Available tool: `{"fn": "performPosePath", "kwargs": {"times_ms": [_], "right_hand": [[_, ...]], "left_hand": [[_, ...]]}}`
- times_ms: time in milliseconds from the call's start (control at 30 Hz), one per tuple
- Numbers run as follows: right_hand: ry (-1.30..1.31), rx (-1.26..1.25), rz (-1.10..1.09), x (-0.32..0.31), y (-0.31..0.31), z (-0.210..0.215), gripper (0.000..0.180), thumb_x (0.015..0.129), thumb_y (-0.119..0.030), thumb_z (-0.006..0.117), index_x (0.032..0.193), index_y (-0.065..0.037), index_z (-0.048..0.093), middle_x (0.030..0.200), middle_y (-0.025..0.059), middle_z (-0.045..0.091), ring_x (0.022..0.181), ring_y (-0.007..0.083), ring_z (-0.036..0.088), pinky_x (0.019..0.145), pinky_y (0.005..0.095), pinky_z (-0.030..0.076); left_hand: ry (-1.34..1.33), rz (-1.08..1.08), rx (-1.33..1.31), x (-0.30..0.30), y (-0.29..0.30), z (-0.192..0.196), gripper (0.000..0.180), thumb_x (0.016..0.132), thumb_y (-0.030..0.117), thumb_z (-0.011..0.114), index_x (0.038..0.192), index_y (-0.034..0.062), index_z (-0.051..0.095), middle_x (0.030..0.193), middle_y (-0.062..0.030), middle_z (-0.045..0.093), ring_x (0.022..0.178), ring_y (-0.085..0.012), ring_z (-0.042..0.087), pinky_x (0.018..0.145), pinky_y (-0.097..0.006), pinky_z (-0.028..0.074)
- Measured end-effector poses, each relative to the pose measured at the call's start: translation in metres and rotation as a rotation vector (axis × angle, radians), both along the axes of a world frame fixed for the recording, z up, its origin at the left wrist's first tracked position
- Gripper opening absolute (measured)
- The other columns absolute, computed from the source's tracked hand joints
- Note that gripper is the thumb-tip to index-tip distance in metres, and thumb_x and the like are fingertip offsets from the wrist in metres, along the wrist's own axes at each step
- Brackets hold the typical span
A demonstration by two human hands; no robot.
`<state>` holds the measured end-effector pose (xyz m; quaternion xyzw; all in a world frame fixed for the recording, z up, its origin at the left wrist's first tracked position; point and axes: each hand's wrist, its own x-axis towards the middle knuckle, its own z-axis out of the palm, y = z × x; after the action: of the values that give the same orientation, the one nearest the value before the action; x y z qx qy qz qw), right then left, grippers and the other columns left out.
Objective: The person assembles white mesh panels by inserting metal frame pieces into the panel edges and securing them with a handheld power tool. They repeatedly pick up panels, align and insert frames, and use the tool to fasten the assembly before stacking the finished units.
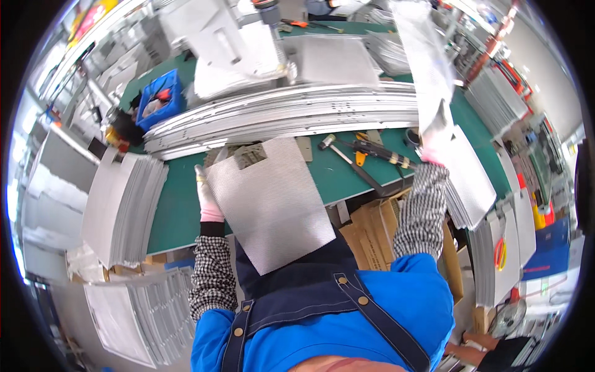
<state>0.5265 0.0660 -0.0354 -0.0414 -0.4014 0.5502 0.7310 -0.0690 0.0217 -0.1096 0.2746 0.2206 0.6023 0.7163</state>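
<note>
My left hand [206, 197], in a pale glove with a pink cuff, is closed on the left edge of a silver perforated metal sheet [276, 208]. The sheet tilts from the workbench over my apron, and its upper left corner has a notch. Out to the right, my right hand [437, 149], also gloved, grips the lower end of a long translucent plastic film [424, 59] that rises toward the far side. The fingers of this hand are partly blurred. Right of the metal sheet lie a hammer [353, 164] and a power screwdriver [384, 153].
Long metal strips [291, 111] are stacked across the green workbench [176, 211]. Panel stacks stand at the left [121, 208] and right [468, 177]. A blue bin [175, 99] sits far left. Below the bench edge is a cardboard box [372, 232]. Another person's bare limbs [468, 352] show at lower right.
</note>
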Motion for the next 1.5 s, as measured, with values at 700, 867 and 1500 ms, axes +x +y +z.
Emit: {"fn": "performPosePath", "kwargs": {"times_ms": [700, 867, 1500], "right_hand": [[-0.931, -0.725, 0.132, -0.279, -0.136, -0.086, 0.046, 0.089, -0.001, 0.054, 0.133, 0.008, 0.045, 0.108, 0.0122, 0.064, 0.091, 0.0159, 0.065, 0.077, 0.0275, 0.056], [-0.977, -0.699, 0.135, -0.278, -0.13, -0.085, 0.047, 0.089, -0.003, 0.055, 0.134, 0.008, 0.045, 0.108, 0.0128, 0.065, 0.094, 0.0157, 0.065, 0.079, 0.027, 0.054], [-1.788, -0.205, -0.362, -0.244, 0.031, 0.013, 0.05, 0.09, -0.038, 0.063, 0.128, -0.005, 0.061, 0.115, 0.0193, 0.069, 0.105, 0.0323, 0.068, 0.093, 0.0381, 0.052]], "left_hand": [[-0.248, -0.041, -0.023, -0.009, 0.0, -0.023, 0.104, 0.086, 0.079, 0.045, 0.153, 0.0005, 0.03, 0.142, -0.0266, 0.048, 0.123, -0.035, 0.055, 0.104, -0.049, 0.048], [-0.303, -0.065, -0.046, -0.013, -0.002, -0.022, 0.107, 0.086, 0.081, 0.042, 0.153, -0.0005, 0.027, 0.144, -0.0275, 0.046, 0.127, -0.0372, 0.053, 0.107, -0.05, 0.045], [-0.246, -0.059, -0.012, -0.01, -0.004, -0.026, 0.089, 0.09, 0.059, 0.062, 0.151, 0.0014, 0.032, 0.137, -0.0196, 0.052, 0.117, -0.0307, 0.056, 0.101, -0.044, 0.049]]}}
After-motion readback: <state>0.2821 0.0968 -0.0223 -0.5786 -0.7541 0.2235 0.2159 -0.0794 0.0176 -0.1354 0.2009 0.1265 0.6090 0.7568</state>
